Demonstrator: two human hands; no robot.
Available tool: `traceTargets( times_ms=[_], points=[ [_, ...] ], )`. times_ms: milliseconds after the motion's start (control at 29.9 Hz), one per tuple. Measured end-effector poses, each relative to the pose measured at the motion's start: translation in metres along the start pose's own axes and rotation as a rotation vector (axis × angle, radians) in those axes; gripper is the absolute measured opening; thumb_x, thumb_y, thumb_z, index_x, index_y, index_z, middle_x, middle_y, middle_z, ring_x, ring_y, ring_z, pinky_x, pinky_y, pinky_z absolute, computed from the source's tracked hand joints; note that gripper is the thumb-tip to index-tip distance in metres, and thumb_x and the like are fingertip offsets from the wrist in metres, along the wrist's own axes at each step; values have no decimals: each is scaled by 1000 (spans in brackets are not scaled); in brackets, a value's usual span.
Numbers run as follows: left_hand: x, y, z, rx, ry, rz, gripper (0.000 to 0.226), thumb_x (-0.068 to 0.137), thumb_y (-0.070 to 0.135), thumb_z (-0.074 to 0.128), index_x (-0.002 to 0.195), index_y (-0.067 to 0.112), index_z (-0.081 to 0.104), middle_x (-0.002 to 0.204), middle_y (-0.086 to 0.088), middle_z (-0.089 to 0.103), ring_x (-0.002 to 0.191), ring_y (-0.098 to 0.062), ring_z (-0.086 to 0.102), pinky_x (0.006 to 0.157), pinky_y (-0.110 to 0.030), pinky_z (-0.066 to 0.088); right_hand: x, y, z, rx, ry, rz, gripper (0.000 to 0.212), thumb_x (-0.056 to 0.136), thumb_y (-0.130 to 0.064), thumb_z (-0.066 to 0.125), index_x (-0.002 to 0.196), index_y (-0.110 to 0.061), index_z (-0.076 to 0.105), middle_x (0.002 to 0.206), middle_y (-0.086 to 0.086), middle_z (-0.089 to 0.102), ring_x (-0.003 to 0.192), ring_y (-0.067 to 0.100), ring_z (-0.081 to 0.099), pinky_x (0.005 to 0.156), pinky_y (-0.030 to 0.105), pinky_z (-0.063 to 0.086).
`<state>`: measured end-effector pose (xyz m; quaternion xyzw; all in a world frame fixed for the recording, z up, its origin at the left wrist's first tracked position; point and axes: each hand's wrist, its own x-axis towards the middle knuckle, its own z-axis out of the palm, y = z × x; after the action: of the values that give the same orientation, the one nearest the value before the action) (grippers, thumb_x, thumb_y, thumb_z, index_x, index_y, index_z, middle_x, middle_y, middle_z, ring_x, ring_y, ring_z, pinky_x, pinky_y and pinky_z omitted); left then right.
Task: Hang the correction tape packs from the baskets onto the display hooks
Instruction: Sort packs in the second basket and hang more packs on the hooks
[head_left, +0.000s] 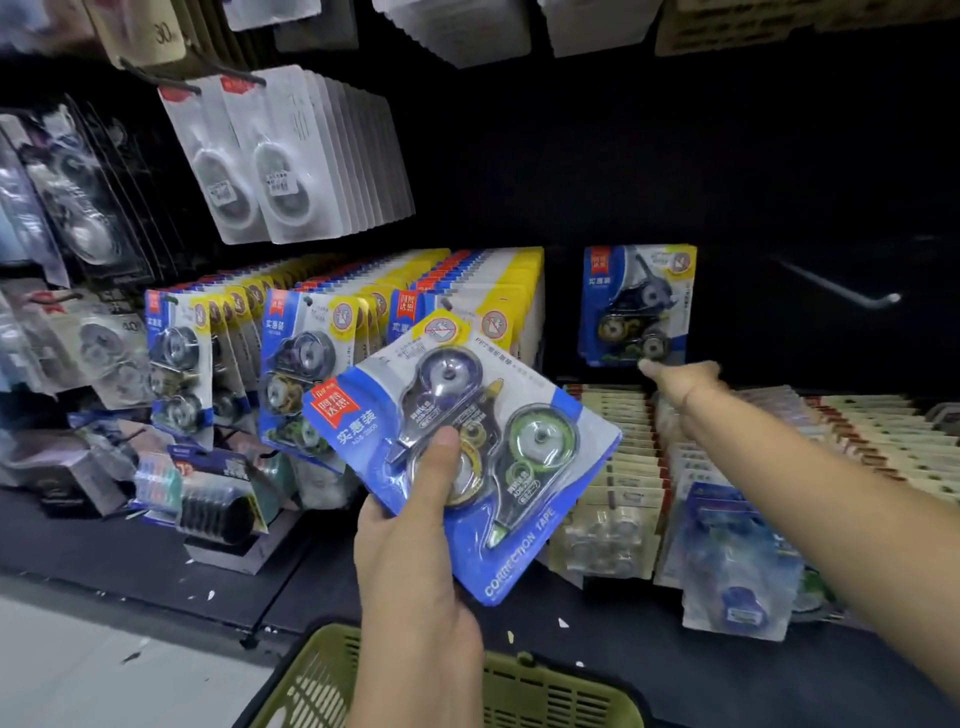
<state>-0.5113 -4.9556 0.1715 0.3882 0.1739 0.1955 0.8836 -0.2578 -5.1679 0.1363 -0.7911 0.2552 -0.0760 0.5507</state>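
**Left hand holds a blue pack up, right hand reaches to the display**

We see the left hand (415, 551) raised mid-frame, gripping a correction tape pack (467, 447) by its lower left corner. The thumb (439, 467) is pressed flat on the clear blister and the other fingers are hidden behind the card. The pack is tilted, top to the upper left. We read "CORRECTION TAPE" in white along its lower blue edge, a red brand tag with Chinese characters, and white "实惠装" under it. The small code line below that is too blurred to read. A yellow corner carries a red crossed-circle sign. Inside are three dispensers: purple, yellow and green.

The right hand (680, 382) is stretched forward on a straight arm, with its fingertips at the bottom edge of a single pack (636, 306) of the same design, which hangs alone against the dark back panel. We see that hand from behind, so we cannot tell whether it pinches the card or only touches it. A bare hook (847, 292) sticks out to the right of it.

To the left, full rows of packs (332, 358) hang with the same blue and yellow print. Above them hang white packs (291, 156), and a beige card (156, 31) at top left shows "30". Beige packs (618, 467) stand in rows on the shelf below the right arm. A green basket (524, 686) sits at the bottom edge, below the left wrist.
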Motion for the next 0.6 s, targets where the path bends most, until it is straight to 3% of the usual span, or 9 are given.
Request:
traceTargets(
  times_ms=[67, 100, 134, 200, 267, 334, 401, 501, 601],
  points=[
    [-4, -1, 1, -4, 3, -5, 50, 63, 27, 80, 111, 18, 69, 90, -3, 80, 72, -20, 77, 49, -32, 58, -34, 8, -7, 61, -108, -193, 36, 87, -34, 70, 106, -8, 56, 95, 16, 59, 104, 28, 54, 85, 35, 42],
    [-6, -2, 2, -1, -5, -10, 50, 61, 28, 81, 109, 18, 70, 89, -3, 80, 71, -20, 77, 48, -32, 57, -55, 10, -13, 97, -177, -274, 23, 89, -32, 67, 87, -11, 59, 80, 9, 57, 90, 25, 55, 75, 33, 41],
    [-9, -4, 4, 3, -17, -15, 51, 59, 28, 81, 108, 19, 70, 88, -3, 80, 70, -20, 77, 48, -31, 57, -77, 9, -21, 141, -248, -329, 24, 92, -32, 64, 77, -14, 60, 74, 3, 58, 79, 21, 55, 68, 31, 41],
    [-14, -9, 6, 12, -45, -35, 52, 56, 27, 81, 106, 18, 70, 87, -4, 80, 69, -20, 77, 47, -31, 57, -124, 2, -41, 240, -420, -382, 28, 95, -38, 57, 80, -16, 65, 73, -1, 66, 70, 13, 61, 59, 24, 45],
    [-19, -13, 7, 36, -81, -61, 57, 55, 27, 82, 109, 17, 71, 93, -6, 80, 74, -22, 77, 51, -32, 58, -162, -6, -60, 184, -558, -465, 45, 94, -54, 52, 90, -13, 69, 79, 3, 70, 70, 11, 63, 60, 23, 47],
    [-22, -16, 7, 60, -111, -78, 61, 56, 27, 82, 114, 14, 71, 98, -8, 79, 81, -25, 77, 56, -33, 60, -189, -8, -75, 43, -559, -592, 60, 82, -67, 58, 94, -9, 67, 82, 10, 68, 70, 14, 60, 62, 23, 46],
    [-27, -17, 7, 76, -129, -69, 65, 57, 27, 83, 118, 12, 69, 101, -10, 79, 85, -27, 77, 58, -33, 61, -207, -6, -84, -33, -531, -651, 59, 67, -64, 71, 92, -11, 64, 77, 3, 70, 67, 16, 64, 59, 26, 51],
    [-30, -19, 7, 103, -132, -34, 69, 56, 28, 85, 121, 11, 67, 100, -10, 79, 83, -28, 77, 57, -34, 60, -217, 0, -89, -89, -507, -621, 53, 63, -49, 84, 93, -11, 62, 86, 4, 71, 77, 25, 70, 68, 43, 59],
    [-30, -19, 5, 121, -169, -17, 75, 50, 36, 86, 119, 14, 68, 103, -8, 79, 86, -25, 77, 59, -32, 60, -212, 4, -92, -27, -459, -618, 51, 59, -46, 85, 89, -12, 62, 85, 5, 70, 74, 19, 67, 68, 37, 56]
  ],
)
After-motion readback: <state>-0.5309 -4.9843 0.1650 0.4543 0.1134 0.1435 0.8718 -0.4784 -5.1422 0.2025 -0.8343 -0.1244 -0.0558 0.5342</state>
